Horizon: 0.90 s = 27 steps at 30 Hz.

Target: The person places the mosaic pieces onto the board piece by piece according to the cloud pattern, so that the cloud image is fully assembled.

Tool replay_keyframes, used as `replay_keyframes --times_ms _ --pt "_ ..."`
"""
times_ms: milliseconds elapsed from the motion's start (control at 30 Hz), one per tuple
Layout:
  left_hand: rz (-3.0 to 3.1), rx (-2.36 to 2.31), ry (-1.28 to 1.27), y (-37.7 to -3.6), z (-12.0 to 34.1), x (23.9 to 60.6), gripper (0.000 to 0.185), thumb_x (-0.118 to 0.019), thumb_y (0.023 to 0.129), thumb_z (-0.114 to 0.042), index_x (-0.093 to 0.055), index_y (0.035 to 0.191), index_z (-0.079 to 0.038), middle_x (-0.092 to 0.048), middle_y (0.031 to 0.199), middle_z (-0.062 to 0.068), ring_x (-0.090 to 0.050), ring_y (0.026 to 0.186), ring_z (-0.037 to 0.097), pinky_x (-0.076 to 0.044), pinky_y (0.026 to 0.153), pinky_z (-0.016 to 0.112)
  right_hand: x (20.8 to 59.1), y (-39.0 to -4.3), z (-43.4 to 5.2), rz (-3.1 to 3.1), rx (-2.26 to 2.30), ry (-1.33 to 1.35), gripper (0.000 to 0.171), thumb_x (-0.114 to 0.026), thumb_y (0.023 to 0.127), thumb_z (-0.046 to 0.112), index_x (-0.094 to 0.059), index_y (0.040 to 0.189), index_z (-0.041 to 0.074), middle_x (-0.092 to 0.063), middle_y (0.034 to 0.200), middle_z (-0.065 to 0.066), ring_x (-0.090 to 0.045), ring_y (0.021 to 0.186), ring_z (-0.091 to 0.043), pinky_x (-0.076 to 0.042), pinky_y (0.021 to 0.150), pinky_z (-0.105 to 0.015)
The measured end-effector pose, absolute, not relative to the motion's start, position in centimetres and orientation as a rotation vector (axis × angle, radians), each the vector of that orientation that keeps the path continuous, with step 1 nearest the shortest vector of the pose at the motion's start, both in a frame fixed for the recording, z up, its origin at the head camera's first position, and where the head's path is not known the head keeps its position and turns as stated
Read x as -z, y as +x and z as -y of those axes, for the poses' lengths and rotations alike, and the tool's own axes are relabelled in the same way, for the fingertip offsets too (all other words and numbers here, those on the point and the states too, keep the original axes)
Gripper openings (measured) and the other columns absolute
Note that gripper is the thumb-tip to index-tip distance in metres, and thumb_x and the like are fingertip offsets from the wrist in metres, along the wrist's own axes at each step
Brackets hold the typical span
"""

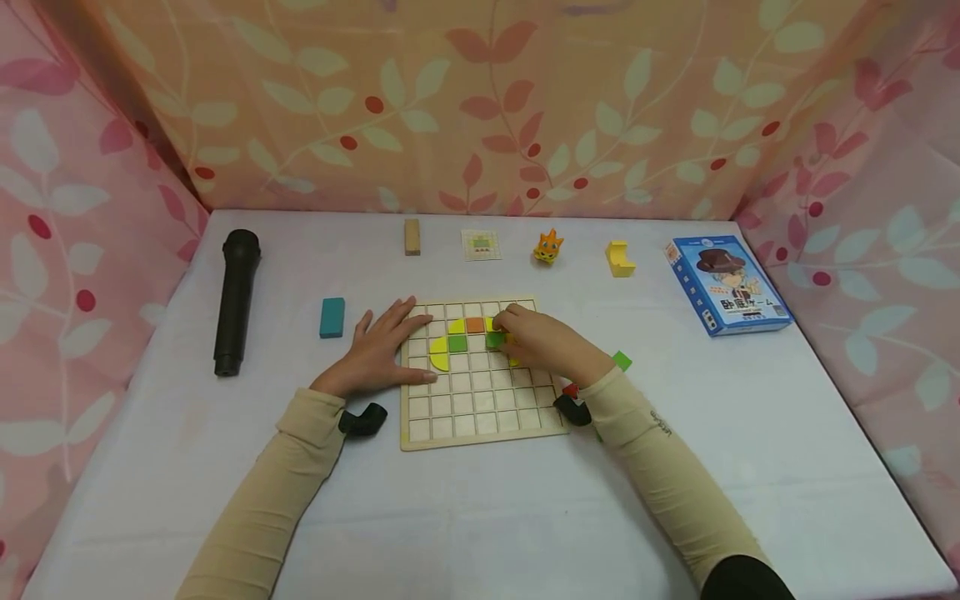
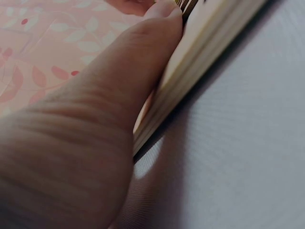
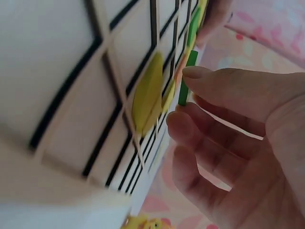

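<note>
A wooden grid board [image 1: 480, 423] lies on the white table. My left hand [image 1: 381, 354] rests on its left edge, fingers spread and thumb out. My right hand [image 1: 546, 342] is over the upper right of the grid. Its thumb and fingertips pinch a thin green square tile [image 3: 191, 59], which stands on edge just off the board in the right wrist view. On the grid sit yellow curved tiles [image 1: 438, 358], an orange square tile [image 1: 475, 325] and another green tile [image 1: 457, 342]. The right hand partly hides the tiles on that side.
Around the board stand a black microphone [image 1: 237, 300], teal block [image 1: 332, 318], wooden block [image 1: 412, 237], pattern card [image 1: 481, 245], orange-yellow figurine [image 1: 547, 247], yellow block [image 1: 619, 260] and blue box [image 1: 727, 285]. Beside the right forearm lie a green piece [image 1: 622, 361] and red piece [image 1: 571, 390].
</note>
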<state>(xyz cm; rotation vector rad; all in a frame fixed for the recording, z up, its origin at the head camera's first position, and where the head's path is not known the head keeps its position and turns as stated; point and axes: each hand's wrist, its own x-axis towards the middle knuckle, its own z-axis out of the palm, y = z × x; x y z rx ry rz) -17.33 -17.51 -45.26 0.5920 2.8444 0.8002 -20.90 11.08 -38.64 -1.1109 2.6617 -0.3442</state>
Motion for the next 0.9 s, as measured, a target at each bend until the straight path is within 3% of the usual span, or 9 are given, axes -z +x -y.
replay_keyframes --times_ms 267,900 --pt "-2.844 -0.774 0.603 -17.4 17.3 45.0 0.096 -0.070 0.072 -0.066 -0.033 0.149 -0.023 -0.009 0.162 0.007 -0.003 0.149 0.028 0.005 0.112 0.060 39.2 -20.9 -9.9 -2.717 0.233 -1.241 0.020 -0.066 0.091 0.014 -0.065 0.110 0.008 -0.061 0.104 -0.003 -0.060 0.091 -0.015 -0.052 0.080 -0.029" --pt "-2.836 -0.778 0.580 -17.2 17.4 44.8 0.095 -0.071 0.073 -0.065 -0.034 0.149 -0.022 -0.009 0.161 0.007 -0.002 0.149 0.029 0.006 0.112 0.061 39.4 -20.9 -8.3 -2.707 0.193 -1.242 0.018 -0.066 0.091 0.015 -0.067 0.109 0.012 -0.061 0.104 -0.001 -0.060 0.093 -0.012 -0.052 0.082 -0.028"
